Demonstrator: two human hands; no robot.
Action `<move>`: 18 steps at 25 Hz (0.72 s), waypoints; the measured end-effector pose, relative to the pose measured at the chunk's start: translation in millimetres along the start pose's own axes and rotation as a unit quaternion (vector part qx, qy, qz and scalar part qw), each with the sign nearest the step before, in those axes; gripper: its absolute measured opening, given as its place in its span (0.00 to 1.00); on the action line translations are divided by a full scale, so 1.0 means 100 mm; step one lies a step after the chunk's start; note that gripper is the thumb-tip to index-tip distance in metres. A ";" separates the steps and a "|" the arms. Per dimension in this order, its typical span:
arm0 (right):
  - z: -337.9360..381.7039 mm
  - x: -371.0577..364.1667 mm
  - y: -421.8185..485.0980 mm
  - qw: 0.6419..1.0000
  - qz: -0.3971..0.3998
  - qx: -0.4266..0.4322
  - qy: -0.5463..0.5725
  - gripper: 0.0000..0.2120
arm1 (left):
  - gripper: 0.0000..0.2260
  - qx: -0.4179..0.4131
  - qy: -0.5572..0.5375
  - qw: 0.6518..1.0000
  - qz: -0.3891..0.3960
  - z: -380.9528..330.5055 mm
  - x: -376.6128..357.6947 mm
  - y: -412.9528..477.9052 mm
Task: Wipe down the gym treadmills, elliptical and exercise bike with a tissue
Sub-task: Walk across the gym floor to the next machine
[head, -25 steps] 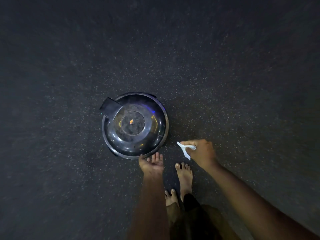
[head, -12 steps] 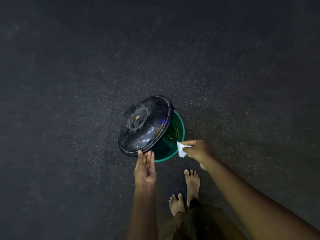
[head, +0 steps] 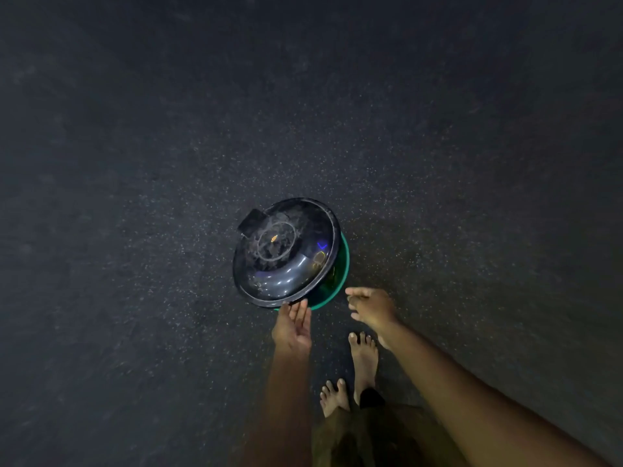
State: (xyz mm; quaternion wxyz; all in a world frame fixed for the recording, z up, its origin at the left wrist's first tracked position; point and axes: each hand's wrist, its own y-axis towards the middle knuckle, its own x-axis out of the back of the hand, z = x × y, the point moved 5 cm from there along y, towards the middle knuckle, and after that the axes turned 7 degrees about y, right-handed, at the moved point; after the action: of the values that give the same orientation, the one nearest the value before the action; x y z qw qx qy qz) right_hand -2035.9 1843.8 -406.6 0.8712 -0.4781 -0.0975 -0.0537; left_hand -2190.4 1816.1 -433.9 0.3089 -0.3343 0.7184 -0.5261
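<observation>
A domed, glossy black plastic lid [head: 286, 254] sits tilted on a round green plastic bin [head: 344, 264] that stands on the dark speckled rubber floor [head: 135, 163]. The lid is raised on its right side, so a crescent of green rim shows there. Its flat tab points to the upper left, away from the person.

The left hand [head: 292, 326] reaches up from below with its fingers straight and together, their tips touching the near edge of the lid and propping it. The right hand [head: 371, 306] hovers just beside the exposed green rim, fingers loosely spread and gripping nothing. Two bare feet [head: 363, 358] stand near the bin.

No tissue shows anywhere in this view, in either hand or on the floor. My guess is that it lies inside the bin, hidden by the lid, but I cannot tell. With it out of sight, its long axis and the way it points cannot be told either.

A tissue is very light, soft and limp, and it tears easily, more so when damp. It is best pinched by a bunched fold, not by a thin corner. The lid looks light, stiff and smooth enough to slip, so its rim is the sensible hold.
</observation>
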 end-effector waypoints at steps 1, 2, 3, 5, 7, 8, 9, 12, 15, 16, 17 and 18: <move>-0.05 0.05 -0.08 1.000 -0.002 0.003 -0.004 0.14 | 0.19 0.006 0.029 0.999 0.011 0.06 0.01 -0.01; -0.09 0.09 -0.15 1.000 -0.005 0.009 -0.015 0.14 | 0.20 0.010 0.066 0.997 0.026 0.09 0.01 -0.05; -0.12 0.14 -0.23 0.999 -0.009 0.020 -0.025 0.13 | 0.20 0.007 0.113 0.993 0.036 0.12 0.02 -0.08; -0.17 0.27 -0.47 0.998 -0.017 0.047 -0.042 0.13 | 0.17 -0.045 0.278 0.959 0.029 0.15 0.06 -0.31; -0.19 0.45 -0.78 0.994 -0.026 0.076 -0.073 0.13 | 0.15 -0.170 0.506 0.845 0.035 0.15 0.03 -0.72; -0.22 0.57 -0.94 0.992 -0.029 0.085 -0.084 0.14 | 0.15 -0.230 0.601 0.763 0.059 0.22 -0.02 -0.95; -0.25 0.72 -1.13 0.991 -0.032 0.089 -0.090 0.14 | 0.15 -0.275 0.670 0.683 0.094 0.32 -0.08 -1.16; -0.39 1.28 -1.65 0.985 -0.073 0.106 -0.119 0.16 | 0.17 -0.337 0.791 0.476 0.182 0.71 -0.25 -1.59; -0.73 2.09 -2.17 0.977 -0.147 0.106 -0.112 0.17 | 0.20 -0.360 0.852 0.298 0.237 1.28 -0.56 -2.08; -0.89 2.36 -2.34 0.976 -0.166 0.096 -0.104 0.17 | 0.20 -0.367 0.861 0.244 0.253 1.52 -0.68 -2.28; -1.07 2.63 -2.50 0.975 -0.182 0.084 -0.092 0.17 | 0.21 -0.377 0.864 0.194 0.271 1.77 -0.79 -2.48; -1.28 2.90 -2.67 0.975 -0.196 0.072 -0.076 0.17 | 0.21 -0.382 0.865 0.149 0.288 2.06 -0.90 -2.70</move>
State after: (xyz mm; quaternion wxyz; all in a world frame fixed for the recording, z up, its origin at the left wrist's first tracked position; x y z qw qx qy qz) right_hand -1788.3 1592.4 -189.7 0.8660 -0.3882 -0.2587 -0.1798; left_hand -1932.0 1714.7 -218.7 -0.5517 0.4939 0.6721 -0.0042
